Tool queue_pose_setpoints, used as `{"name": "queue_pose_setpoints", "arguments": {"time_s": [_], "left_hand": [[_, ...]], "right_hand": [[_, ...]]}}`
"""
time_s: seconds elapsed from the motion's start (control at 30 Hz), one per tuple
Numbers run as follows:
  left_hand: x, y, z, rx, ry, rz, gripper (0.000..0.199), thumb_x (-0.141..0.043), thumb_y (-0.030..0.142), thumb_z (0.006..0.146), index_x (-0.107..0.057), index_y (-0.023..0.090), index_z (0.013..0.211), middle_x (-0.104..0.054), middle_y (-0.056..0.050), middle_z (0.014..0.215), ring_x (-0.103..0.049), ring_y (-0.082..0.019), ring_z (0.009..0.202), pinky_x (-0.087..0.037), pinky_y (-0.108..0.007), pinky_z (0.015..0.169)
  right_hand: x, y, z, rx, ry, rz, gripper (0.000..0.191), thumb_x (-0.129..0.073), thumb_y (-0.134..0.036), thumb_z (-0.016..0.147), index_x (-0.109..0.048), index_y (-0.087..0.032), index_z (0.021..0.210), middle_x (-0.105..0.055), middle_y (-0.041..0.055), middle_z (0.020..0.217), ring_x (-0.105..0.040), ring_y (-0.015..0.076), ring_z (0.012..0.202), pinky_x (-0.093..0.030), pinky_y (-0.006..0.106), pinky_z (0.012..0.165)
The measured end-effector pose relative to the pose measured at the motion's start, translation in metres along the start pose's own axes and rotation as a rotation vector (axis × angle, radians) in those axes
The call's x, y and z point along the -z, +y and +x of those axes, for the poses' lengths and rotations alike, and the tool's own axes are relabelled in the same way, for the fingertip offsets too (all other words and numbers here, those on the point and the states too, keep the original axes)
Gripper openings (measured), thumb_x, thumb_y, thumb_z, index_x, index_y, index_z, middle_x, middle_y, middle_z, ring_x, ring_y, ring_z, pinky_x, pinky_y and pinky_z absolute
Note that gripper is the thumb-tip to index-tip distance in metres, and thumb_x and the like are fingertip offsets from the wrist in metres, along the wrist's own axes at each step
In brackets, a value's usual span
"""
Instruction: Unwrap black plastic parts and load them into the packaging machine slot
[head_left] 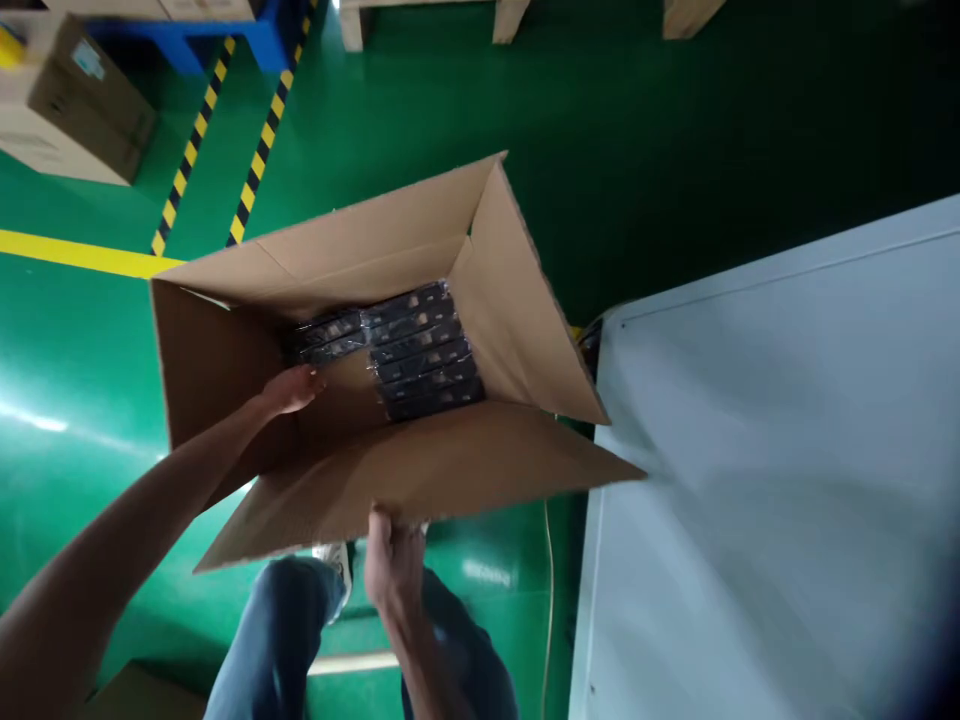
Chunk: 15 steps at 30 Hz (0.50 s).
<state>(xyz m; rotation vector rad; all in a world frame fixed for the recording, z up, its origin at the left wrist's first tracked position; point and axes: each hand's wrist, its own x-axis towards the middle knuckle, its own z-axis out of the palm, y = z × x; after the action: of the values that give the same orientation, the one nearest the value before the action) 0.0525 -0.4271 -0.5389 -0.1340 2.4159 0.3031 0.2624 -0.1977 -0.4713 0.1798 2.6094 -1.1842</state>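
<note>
A large open cardboard box [525,300] stands in front of me with its flaps up. Inside lie rows of dark packs in clear, shiny film [424,350], along the far side and toward the right end. My left hand [296,388] reaches down into the left part of the box, close to the left packs. Its fingers point down and are mostly hidden, so whether they grip anything does not show. At the near side, my right hand [395,560] is closed on the edge of the near box flap [442,470], thumb on top.
A big pale grey panel or cabinet [772,450] stands at the right. A thin cable [549,600] runs along the green floor beside it. At upper left are a closed carton [90,100] and a blue pallet [262,40]; wooden pallet feet [510,18] show at the top.
</note>
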Motion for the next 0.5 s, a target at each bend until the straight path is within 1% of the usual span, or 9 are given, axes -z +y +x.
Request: {"name": "queue_pose_setpoints", "arguments": {"time_s": [0.07, 0.1, 0.17, 0.27, 0.33, 0.4, 0.43, 0.5], "left_hand": [[-0.019, -0.006, 0.029, 0.034, -0.017, 0.061, 0.042, -0.068, 0.046, 0.099, -0.067, 0.017, 0.129, -0.069, -0.013, 0.132, -0.067, -0.029, 0.120, -0.054, -0.055, 0.106], [-0.028, -0.009, 0.042, 0.046, -0.014, 0.085, 0.044, -0.069, 0.046, 0.099, -0.065, 0.017, 0.133, -0.067, -0.013, 0.136, -0.066, -0.030, 0.123, -0.053, -0.056, 0.107], [-0.045, -0.012, 0.064, 0.060, 0.006, 0.121, 0.050, -0.069, 0.045, 0.099, -0.061, 0.018, 0.140, -0.061, -0.015, 0.147, -0.061, -0.032, 0.131, -0.051, -0.058, 0.111], [-0.066, -0.015, 0.088, 0.087, 0.054, 0.158, 0.059, -0.068, 0.039, 0.100, -0.050, 0.018, 0.152, -0.048, -0.017, 0.162, -0.051, -0.036, 0.144, -0.044, -0.060, 0.117], [-0.077, -0.017, 0.099, 0.113, 0.087, 0.175, 0.068, -0.068, 0.036, 0.099, -0.042, 0.013, 0.157, -0.040, -0.023, 0.166, -0.046, -0.039, 0.148, -0.041, -0.060, 0.119], [-0.086, -0.018, 0.105, 0.135, 0.112, 0.184, 0.075, -0.069, 0.036, 0.097, -0.037, 0.006, 0.158, -0.039, -0.029, 0.164, -0.043, -0.043, 0.149, -0.040, -0.060, 0.120], [-0.090, -0.018, 0.105, 0.142, 0.116, 0.185, 0.074, -0.070, 0.036, 0.097, -0.039, 0.006, 0.157, -0.040, -0.030, 0.162, -0.043, -0.043, 0.148, -0.039, -0.061, 0.119], [-0.097, -0.018, 0.100, 0.136, 0.096, 0.175, 0.064, -0.070, 0.038, 0.097, -0.048, 0.010, 0.150, -0.048, -0.024, 0.157, -0.047, -0.040, 0.145, -0.040, -0.062, 0.118]], "right_hand": [[0.006, 0.010, -0.013, 0.043, -0.017, 0.018, 0.037, -0.045, -0.027, 0.102, -0.078, -0.027, 0.084, -0.080, 0.0062, 0.078, -0.075, 0.0252, 0.077, -0.058, 0.033, 0.076], [0.009, 0.015, -0.017, 0.061, -0.029, 0.033, 0.035, -0.047, -0.026, 0.101, -0.077, -0.028, 0.083, -0.080, 0.0053, 0.080, -0.076, 0.0251, 0.080, -0.059, 0.034, 0.079], [0.012, 0.024, -0.024, 0.103, -0.051, 0.048, 0.027, -0.053, -0.026, 0.099, -0.077, -0.030, 0.086, -0.082, 0.0040, 0.085, -0.076, 0.0248, 0.084, -0.061, 0.034, 0.083], [0.008, 0.035, -0.034, 0.142, -0.044, 0.016, 0.014, -0.065, -0.031, 0.093, -0.078, -0.034, 0.095, -0.083, 0.0015, 0.089, -0.077, 0.0256, 0.085, -0.064, 0.037, 0.085], [0.005, 0.041, -0.041, 0.118, -0.026, -0.005, 0.014, -0.067, -0.035, 0.092, -0.079, -0.035, 0.100, -0.083, 0.0007, 0.089, -0.077, 0.0270, 0.087, -0.065, 0.039, 0.085], [0.006, 0.045, -0.045, 0.100, -0.026, 0.023, 0.017, -0.064, -0.037, 0.093, -0.079, -0.035, 0.102, -0.083, 0.0009, 0.089, -0.077, 0.0272, 0.089, -0.065, 0.039, 0.084], [0.008, 0.046, -0.046, 0.094, -0.027, 0.040, 0.019, -0.063, -0.038, 0.095, -0.080, -0.035, 0.101, -0.083, 0.0013, 0.089, -0.077, 0.0271, 0.089, -0.065, 0.039, 0.083], [0.015, 0.044, -0.042, 0.112, -0.043, 0.034, 0.019, -0.062, -0.037, 0.096, -0.080, -0.034, 0.101, -0.083, 0.0024, 0.092, -0.078, 0.0269, 0.087, -0.065, 0.038, 0.081]]}}
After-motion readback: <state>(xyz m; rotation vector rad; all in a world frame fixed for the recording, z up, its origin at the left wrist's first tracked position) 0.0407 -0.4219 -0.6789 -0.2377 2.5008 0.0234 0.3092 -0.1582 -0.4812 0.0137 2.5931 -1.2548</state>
